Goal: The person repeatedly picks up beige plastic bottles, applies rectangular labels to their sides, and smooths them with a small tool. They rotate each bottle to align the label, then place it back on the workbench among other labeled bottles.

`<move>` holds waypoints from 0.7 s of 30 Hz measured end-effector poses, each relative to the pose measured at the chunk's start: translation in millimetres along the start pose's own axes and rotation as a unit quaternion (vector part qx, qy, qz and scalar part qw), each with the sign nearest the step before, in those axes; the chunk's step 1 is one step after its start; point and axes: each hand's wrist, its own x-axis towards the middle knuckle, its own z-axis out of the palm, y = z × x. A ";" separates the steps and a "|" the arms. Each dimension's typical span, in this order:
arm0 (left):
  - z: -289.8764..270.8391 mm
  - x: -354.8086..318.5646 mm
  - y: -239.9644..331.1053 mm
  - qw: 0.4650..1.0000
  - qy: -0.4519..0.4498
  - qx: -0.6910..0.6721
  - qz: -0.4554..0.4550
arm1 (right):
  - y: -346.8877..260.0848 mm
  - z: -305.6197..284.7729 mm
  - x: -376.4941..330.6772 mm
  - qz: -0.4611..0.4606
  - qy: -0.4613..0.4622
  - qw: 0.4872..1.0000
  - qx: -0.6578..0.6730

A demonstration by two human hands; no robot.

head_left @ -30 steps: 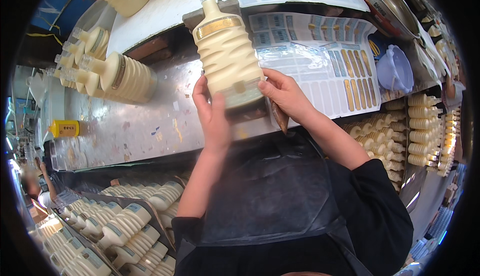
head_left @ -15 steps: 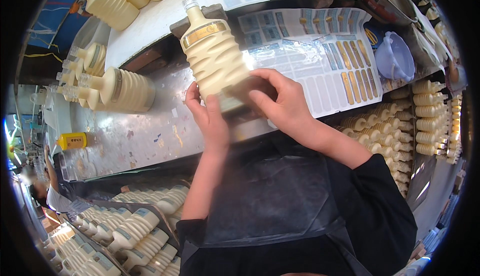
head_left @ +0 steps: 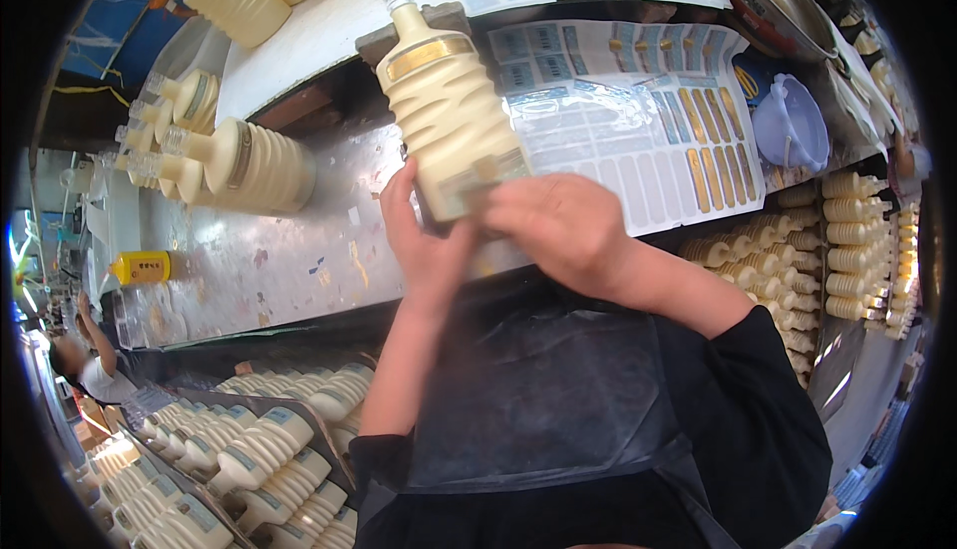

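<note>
A cream ribbed bottle point(head_left: 449, 111) with a clear threaded neck and a gold band label leans back against a dark block point(head_left: 449, 19), its base toward me. My left hand point(head_left: 419, 240) grips the base from the left side. At the lower face, my right hand point(head_left: 568, 225) is closed, its fingertips pressed together against a greyish label point(head_left: 469, 188). Motion blur hides whether a small piece is between those fingertips. To the right lie sticker sheets point(head_left: 638, 175) with gold strips and blue-grey labels, some spaces peeled bare.
Cream bottles point(head_left: 244, 165) stand left on the metal table point(head_left: 279, 290), near a yellow bottle point(head_left: 142, 267). A lilac bucket point(head_left: 790, 123) sits right. Racked bottles point(head_left: 264, 449) fill the lower left, and more bottles point(head_left: 768, 260) the right. Another person point(head_left: 105, 375) is far left.
My right hand has come down and across to the bottle's lower face, its fingers now closed together. The left hand stays at the base; the bottle has shifted slightly in view.
</note>
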 end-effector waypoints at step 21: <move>18.0 17.6 12.9 0.973 0.093 0.131 0.166 | -39.0 -12.0 32.8 0.031 -0.117 0.988 -0.098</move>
